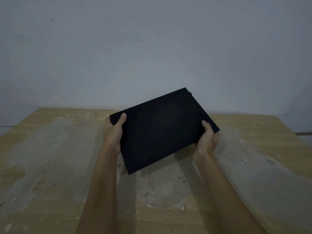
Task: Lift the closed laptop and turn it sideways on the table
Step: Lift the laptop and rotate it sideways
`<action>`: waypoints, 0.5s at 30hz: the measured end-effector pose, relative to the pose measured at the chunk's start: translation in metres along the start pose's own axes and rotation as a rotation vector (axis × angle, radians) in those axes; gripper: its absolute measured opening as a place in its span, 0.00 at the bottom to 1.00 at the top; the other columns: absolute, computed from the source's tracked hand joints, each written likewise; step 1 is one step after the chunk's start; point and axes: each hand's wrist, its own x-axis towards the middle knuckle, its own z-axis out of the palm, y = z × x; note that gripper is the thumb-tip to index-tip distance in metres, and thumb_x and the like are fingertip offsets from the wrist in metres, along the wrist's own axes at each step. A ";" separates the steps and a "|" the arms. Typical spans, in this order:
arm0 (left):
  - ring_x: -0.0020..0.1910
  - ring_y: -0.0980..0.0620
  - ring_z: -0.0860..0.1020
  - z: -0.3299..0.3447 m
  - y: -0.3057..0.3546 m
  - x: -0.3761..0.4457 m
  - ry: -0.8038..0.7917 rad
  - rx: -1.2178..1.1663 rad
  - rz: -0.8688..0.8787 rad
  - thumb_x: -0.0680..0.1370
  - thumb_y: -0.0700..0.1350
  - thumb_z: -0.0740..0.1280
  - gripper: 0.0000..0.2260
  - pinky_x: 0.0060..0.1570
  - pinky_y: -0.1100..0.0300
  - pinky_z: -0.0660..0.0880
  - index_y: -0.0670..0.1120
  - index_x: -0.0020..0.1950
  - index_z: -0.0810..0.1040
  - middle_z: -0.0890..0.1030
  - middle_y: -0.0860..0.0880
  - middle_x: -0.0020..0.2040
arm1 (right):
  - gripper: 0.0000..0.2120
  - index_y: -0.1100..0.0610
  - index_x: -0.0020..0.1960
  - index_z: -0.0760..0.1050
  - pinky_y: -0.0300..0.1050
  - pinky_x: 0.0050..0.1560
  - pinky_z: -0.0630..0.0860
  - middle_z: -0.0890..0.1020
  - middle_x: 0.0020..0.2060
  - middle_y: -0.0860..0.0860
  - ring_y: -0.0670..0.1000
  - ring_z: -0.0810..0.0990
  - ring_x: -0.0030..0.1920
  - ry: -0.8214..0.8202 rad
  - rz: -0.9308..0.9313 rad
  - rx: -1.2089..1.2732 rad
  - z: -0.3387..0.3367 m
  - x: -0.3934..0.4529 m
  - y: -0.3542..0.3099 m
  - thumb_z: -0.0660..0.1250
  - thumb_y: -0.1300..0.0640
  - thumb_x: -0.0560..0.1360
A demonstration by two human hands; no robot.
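Behind everything stands the plain grey wall (152,48), which fills the top half of the view. Below it lies the big tan wooden table (50,166), with pale scuffed patches and little white flakes on its top.

Above the middle of the table is the flat black closed laptop (162,130). It is up in the air, and a dark shadow sits on the table under its near corner. Its lid faces the camera. Its long side runs slanted, from low on the left up to high on the right, so 1 corner points up toward the wall and 1 corner points down toward the person.

2 bare arms reach forward from the bottom of the view. The left hand (114,132) grips the laptop's left short edge near the far-left corner. Its thumb lies on the lid, and its fingers curl under, out of sight. The right hand (206,141) grips the right end near the right corner. Its thumb presses on the lid too, and its fingers wrap below. Both wrists bend inward toward the laptop.
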 end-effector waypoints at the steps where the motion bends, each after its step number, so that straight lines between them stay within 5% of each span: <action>1: 0.57 0.44 0.84 -0.006 0.001 0.003 -0.001 0.008 -0.003 0.80 0.50 0.72 0.19 0.48 0.48 0.84 0.45 0.68 0.76 0.84 0.45 0.60 | 0.06 0.57 0.51 0.82 0.50 0.48 0.82 0.86 0.48 0.51 0.54 0.85 0.49 -0.024 -0.001 -0.046 -0.003 0.005 -0.003 0.70 0.56 0.76; 5: 0.57 0.43 0.85 -0.026 0.007 0.009 -0.030 0.050 0.012 0.79 0.51 0.73 0.19 0.44 0.50 0.83 0.46 0.68 0.77 0.85 0.45 0.60 | 0.09 0.57 0.46 0.84 0.48 0.40 0.78 0.86 0.40 0.50 0.53 0.84 0.43 -0.301 0.012 -0.324 -0.017 0.026 -0.016 0.69 0.52 0.76; 10: 0.56 0.42 0.85 -0.032 0.007 0.008 -0.126 0.130 -0.022 0.79 0.52 0.73 0.19 0.49 0.46 0.84 0.46 0.67 0.78 0.86 0.44 0.59 | 0.17 0.56 0.57 0.84 0.55 0.51 0.83 0.90 0.50 0.52 0.56 0.89 0.49 -0.674 0.155 -0.745 -0.030 0.031 -0.032 0.72 0.45 0.76; 15: 0.57 0.42 0.86 -0.021 0.006 0.003 -0.209 0.135 -0.039 0.79 0.51 0.74 0.17 0.54 0.43 0.83 0.47 0.66 0.80 0.86 0.44 0.59 | 0.15 0.57 0.59 0.84 0.47 0.44 0.83 0.90 0.50 0.55 0.54 0.89 0.47 -0.685 0.146 -0.630 -0.037 0.030 -0.041 0.71 0.48 0.79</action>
